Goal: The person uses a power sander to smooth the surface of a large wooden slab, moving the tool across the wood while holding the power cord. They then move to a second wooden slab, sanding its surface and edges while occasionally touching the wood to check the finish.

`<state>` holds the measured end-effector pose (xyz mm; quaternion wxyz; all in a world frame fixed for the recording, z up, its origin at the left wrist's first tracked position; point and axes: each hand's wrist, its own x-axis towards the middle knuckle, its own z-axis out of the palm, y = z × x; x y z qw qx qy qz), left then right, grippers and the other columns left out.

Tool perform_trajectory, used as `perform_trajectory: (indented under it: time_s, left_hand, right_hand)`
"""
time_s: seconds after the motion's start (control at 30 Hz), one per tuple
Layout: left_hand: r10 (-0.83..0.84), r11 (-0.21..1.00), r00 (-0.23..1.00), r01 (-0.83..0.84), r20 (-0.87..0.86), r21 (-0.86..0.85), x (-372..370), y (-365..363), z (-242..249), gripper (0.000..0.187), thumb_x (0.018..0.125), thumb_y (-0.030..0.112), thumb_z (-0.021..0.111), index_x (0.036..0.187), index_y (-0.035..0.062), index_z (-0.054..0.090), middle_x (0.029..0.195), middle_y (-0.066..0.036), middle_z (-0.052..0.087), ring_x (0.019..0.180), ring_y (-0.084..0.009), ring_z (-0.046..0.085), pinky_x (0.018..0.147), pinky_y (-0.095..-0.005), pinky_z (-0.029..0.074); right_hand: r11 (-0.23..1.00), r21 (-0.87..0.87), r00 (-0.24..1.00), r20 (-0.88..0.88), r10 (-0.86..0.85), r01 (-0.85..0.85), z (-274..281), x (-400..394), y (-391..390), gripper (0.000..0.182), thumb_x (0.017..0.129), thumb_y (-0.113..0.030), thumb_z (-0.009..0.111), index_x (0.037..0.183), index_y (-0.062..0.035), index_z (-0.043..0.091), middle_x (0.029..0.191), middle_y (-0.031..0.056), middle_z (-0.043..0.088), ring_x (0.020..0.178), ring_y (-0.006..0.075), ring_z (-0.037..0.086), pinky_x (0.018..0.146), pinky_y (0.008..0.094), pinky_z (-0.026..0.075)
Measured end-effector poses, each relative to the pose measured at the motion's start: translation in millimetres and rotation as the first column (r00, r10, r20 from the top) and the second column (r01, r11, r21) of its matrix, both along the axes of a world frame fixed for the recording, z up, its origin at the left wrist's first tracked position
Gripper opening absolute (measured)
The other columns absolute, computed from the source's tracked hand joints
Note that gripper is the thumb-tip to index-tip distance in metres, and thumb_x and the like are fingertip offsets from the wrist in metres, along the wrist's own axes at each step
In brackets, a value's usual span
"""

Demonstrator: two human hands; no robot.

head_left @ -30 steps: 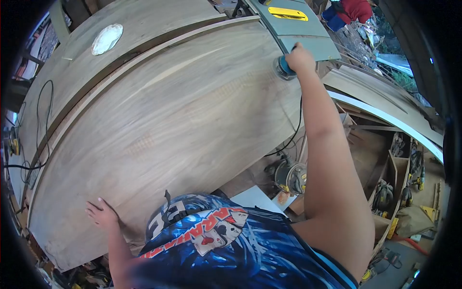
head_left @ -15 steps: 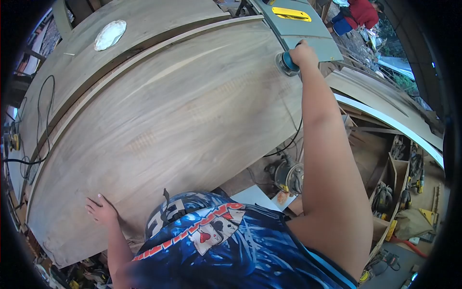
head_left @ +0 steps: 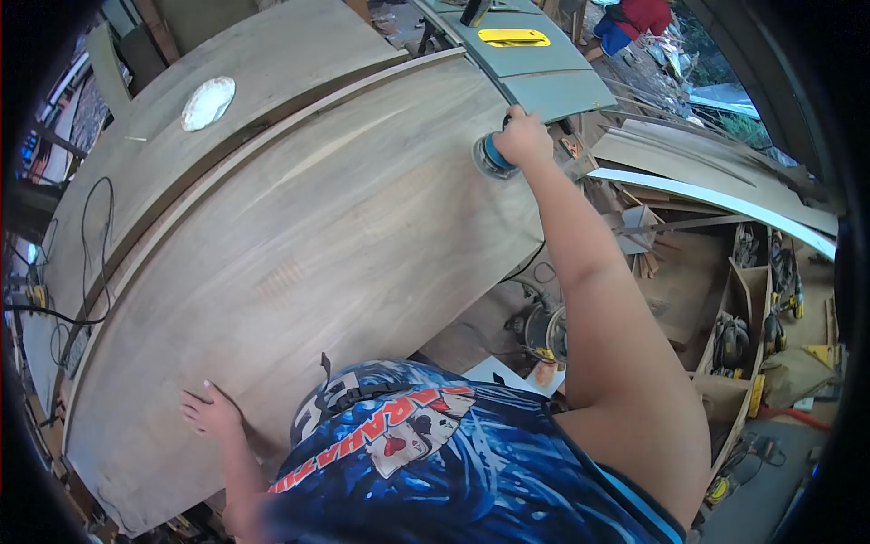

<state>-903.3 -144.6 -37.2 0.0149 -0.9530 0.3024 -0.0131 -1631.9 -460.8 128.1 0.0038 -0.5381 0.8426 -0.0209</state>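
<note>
A wide, pale brown wooden panel lies in front of me, its far side bordered by a raised wooden strip. At its right end my right hand grips a teal-and-black orbital sander, whose round base rests on the panel face. My left hand lies flat on the panel near its left front part, fingers spread and holding nothing. Lighter streaks and rough banded marks show in the wood grain between the two hands.
A grey-green table saw with a yellow insert adjoins the panel's right end. Beyond the strip, another wooden board carries a white oval pad and a black cable. Tool compartments stand at right; a person is behind.
My right hand has drawn the sander a little toward me and leftward, away from the saw. The whole view has shifted slightly; my left hand stays flat on the panel.
</note>
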Motion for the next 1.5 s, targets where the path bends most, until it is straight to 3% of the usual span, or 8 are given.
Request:
perform_trajectory:
  time_s: [0.27, 0.37, 0.47, 0.57, 0.77, 0.87, 1.07, 1.5]
  left_hand:
    - [0.017, 0.998, 1.000, -0.016, -0.016, 0.055, -9.6, -3.9, 11.9, 0.090, 0.106, 0.071, 0.047, 0.175, 0.0189, 0.023, 0.179, -0.024, 0.021, 0.165, -0.0449, 0.022, 0.129, -0.0676, 0.018]
    - [0.009, 0.999, 0.999, -0.007, -0.031, 0.048, -11.0, -5.0, 14.1, 0.091, 0.106, 0.071, 0.047, 0.175, 0.0183, 0.023, 0.180, -0.024, 0.020, 0.165, -0.0452, 0.021, 0.129, -0.0680, 0.017]
    - [0.003, 0.999, 1.000, -0.002, -0.027, 0.040, -8.3, -5.1, 11.5, 0.091, 0.105, 0.072, 0.047, 0.176, 0.0201, 0.023, 0.180, -0.024, 0.018, 0.165, -0.0451, 0.021, 0.129, -0.0685, 0.017]
    - [-0.004, 1.000, 1.000, 0.005, -0.025, 0.029, -3.9, -6.4, 8.8, 0.091, 0.105, 0.072, 0.048, 0.176, 0.0222, 0.022, 0.181, -0.023, 0.018, 0.165, -0.0451, 0.021, 0.129, -0.0694, 0.016]
    - [-0.062, 0.998, 0.998, 0.062, -0.009, -0.005, -2.5, 7.1, 1.9, 0.085, 0.106, 0.069, 0.048, 0.173, 0.0185, 0.033, 0.179, -0.021, 0.027, 0.165, -0.0420, 0.025, 0.131, -0.0642, 0.019]
    - [-0.056, 0.994, 0.995, 0.048, -0.081, -0.094, -39.6, 25.1, 7.5, 0.083, 0.108, 0.065, 0.048, 0.171, 0.0126, 0.036, 0.178, -0.022, 0.029, 0.164, -0.0413, 0.026, 0.132, -0.0599, 0.022]
    - [0.067, 0.997, 0.996, -0.064, -0.056, 0.040, -147.9, 20.9, 28.5, 0.084, 0.108, 0.064, 0.048, 0.171, 0.0110, 0.034, 0.177, -0.022, 0.030, 0.163, -0.0414, 0.028, 0.132, -0.0572, 0.023]
    - [0.076, 0.997, 0.996, -0.075, -0.035, 0.018, -177.9, 13.8, 27.9, 0.082, 0.109, 0.064, 0.046, 0.172, 0.0128, 0.034, 0.177, -0.022, 0.030, 0.164, -0.0407, 0.028, 0.132, -0.0541, 0.026]
  right_hand:
    - [0.998, -0.058, 1.000, -0.007, -0.019, 0.018, 5.3, 18.7, 90.3, 0.054, 0.090, -0.027, 0.070, 0.139, -0.0086, 0.060, 0.131, 0.0299, 0.065, 0.123, 0.0465, 0.068, 0.104, 0.0503, 0.057]
    - [0.997, -0.035, 0.997, 0.011, -0.075, 0.075, -6.1, 6.6, 108.3, 0.065, 0.087, -0.032, 0.074, 0.147, -0.0152, 0.057, 0.137, 0.0281, 0.064, 0.124, 0.0472, 0.067, 0.105, 0.0524, 0.056]
    - [0.993, -0.026, 0.993, 0.014, -0.113, 0.113, -6.8, -0.3, 113.5, 0.063, 0.088, -0.032, 0.073, 0.147, -0.0150, 0.058, 0.138, 0.0275, 0.064, 0.126, 0.0462, 0.066, 0.106, 0.0524, 0.056]
    - [0.993, -0.077, 0.995, 0.030, -0.092, 0.094, 2.6, -6.5, 109.1, 0.053, 0.092, -0.027, 0.069, 0.141, -0.0094, 0.060, 0.133, 0.0285, 0.065, 0.125, 0.0463, 0.067, 0.103, 0.0515, 0.057]
    - [0.999, -0.033, 0.998, 0.057, -0.031, 0.033, 3.2, -53.7, 50.5, 0.056, 0.091, -0.029, 0.071, 0.145, -0.0165, 0.060, 0.137, 0.0241, 0.065, 0.127, 0.0454, 0.066, 0.106, 0.0529, 0.056]
    - [0.998, -0.033, 0.997, 0.050, 0.063, -0.061, -4.6, -80.8, 14.4, 0.055, 0.092, -0.029, 0.071, 0.144, -0.0162, 0.062, 0.138, 0.0238, 0.065, 0.125, 0.0449, 0.068, 0.106, 0.0528, 0.056]
    - [0.993, -0.055, 0.990, 0.086, 0.112, -0.107, -2.5, -130.8, -45.5, 0.054, 0.092, -0.031, 0.072, 0.142, -0.0148, 0.062, 0.139, 0.0232, 0.065, 0.125, 0.0444, 0.068, 0.106, 0.0520, 0.056]
    - [0.971, -0.064, 0.960, 0.149, 0.238, -0.231, 8.5, -112.6, -59.2, 0.051, 0.092, -0.031, 0.072, 0.138, -0.0130, 0.062, 0.135, 0.0216, 0.065, 0.126, 0.0440, 0.067, 0.105, 0.0524, 0.056]
